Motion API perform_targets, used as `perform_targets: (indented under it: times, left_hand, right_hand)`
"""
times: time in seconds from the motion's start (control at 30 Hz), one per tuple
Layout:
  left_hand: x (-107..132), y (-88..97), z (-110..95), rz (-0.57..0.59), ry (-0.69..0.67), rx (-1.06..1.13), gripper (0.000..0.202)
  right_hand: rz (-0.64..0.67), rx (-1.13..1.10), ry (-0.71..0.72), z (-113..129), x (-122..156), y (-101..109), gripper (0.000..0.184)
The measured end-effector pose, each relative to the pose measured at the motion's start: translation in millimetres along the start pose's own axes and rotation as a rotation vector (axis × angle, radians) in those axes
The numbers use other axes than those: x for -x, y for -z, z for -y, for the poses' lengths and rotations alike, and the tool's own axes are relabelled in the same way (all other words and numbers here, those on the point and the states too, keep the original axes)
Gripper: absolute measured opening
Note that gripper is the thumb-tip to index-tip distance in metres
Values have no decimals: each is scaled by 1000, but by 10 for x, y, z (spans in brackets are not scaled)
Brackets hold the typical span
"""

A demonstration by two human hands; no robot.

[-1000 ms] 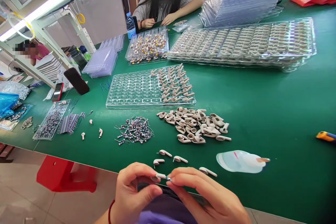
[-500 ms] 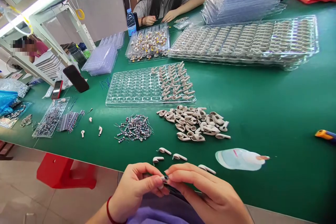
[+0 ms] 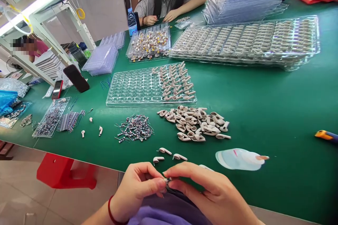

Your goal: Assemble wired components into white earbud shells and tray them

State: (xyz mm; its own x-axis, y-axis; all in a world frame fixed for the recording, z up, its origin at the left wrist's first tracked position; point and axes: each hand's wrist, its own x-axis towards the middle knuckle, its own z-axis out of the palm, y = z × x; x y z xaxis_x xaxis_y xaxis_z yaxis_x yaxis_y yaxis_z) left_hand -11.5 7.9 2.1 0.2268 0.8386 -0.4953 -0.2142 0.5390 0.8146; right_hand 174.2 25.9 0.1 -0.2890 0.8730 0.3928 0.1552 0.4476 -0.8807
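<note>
Over the table's near edge, my left hand (image 3: 142, 184) pinches a whitish earbud shell (image 3: 165, 180), mostly covered by the fingers. My right hand (image 3: 204, 188) meets it from the other side, thumb and forefinger closed on a small dark electronic part (image 3: 169, 180) at the shell's end. How far the part sits in the shell I cannot tell. Just beyond my fingers lie several single earbud shells (image 3: 180, 156) with thin wires showing. Farther back are a heap of earbud shells (image 3: 195, 123) and a pile of small wired parts (image 3: 136, 128).
Behind the heaps lies a clear tray (image 3: 134, 88), partly filled with shells. Filled trays (image 3: 243, 42) are stacked behind it. A translucent bottle (image 3: 239, 159) lies right of my hands, a yellow-blue tool (image 3: 326, 135) farther right. A co-worker (image 3: 171, 0) sits opposite. Two phones (image 3: 76, 78) stand left.
My right hand's fingers have shifted slightly, with the forefinger raised over the joint. Less of the dark part shows between my hands. The things on the table stay put.
</note>
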Motion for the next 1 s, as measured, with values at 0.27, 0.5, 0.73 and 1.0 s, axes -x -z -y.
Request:
perform_targets:
  times: [0.27, 0.5, 0.73, 1.0]
  left_hand:
    - [-14, -27, 3, 3, 5, 33, 36]
    - [-6, -37, 13, 9, -16, 5, 35]
    - [-4, -40, 47, 19, -10, 78, 31]
    - [-2, -84, 20, -4, 44, 182, 32]
  right_hand:
    - [84, -67, -96, -12, 13, 14, 21]
    - [77, -78, -57, 5, 21, -10, 22]
    - [49, -113, 19, 0, 40, -17, 14]
    - [38, -107, -45, -9, 34, -42, 17]
